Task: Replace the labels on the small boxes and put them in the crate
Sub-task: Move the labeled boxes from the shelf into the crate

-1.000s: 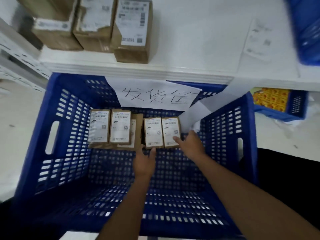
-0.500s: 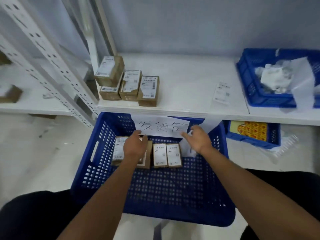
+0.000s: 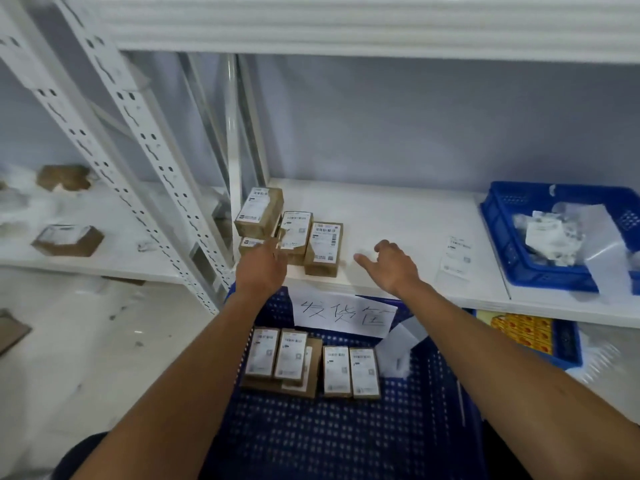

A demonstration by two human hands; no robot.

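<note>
A blue slatted crate (image 3: pixel 433 403) stands on the floor below the white shelf (image 3: pixel 398 216), with several small labelled brown boxes (image 3: pixel 313 365) lying flat along its far side. On the shelf stands a small pile of brown boxes (image 3: pixel 294 233) with white labels. My left hand (image 3: pixel 263 268) is raised to the front of that pile, fingers loose, holding nothing. My right hand (image 3: pixel 391 265) hovers over the shelf just right of the pile, fingers spread and empty. A loose label sheet (image 3: pixel 457 254) lies on the shelf further right.
A handwritten paper sign (image 3: pixel 343 315) hangs on the crate's far rim. A blue tray (image 3: pixel 519 268) with crumpled label backing sits at the shelf's right. A blue bin with orange packets (image 3: pixel 568 344) stands below. White perforated uprights (image 3: pixel 138 140) rise at left.
Both hands have lifted out of the crate up to the shelf, the left reaching the box pile. My view has tilted upward.
</note>
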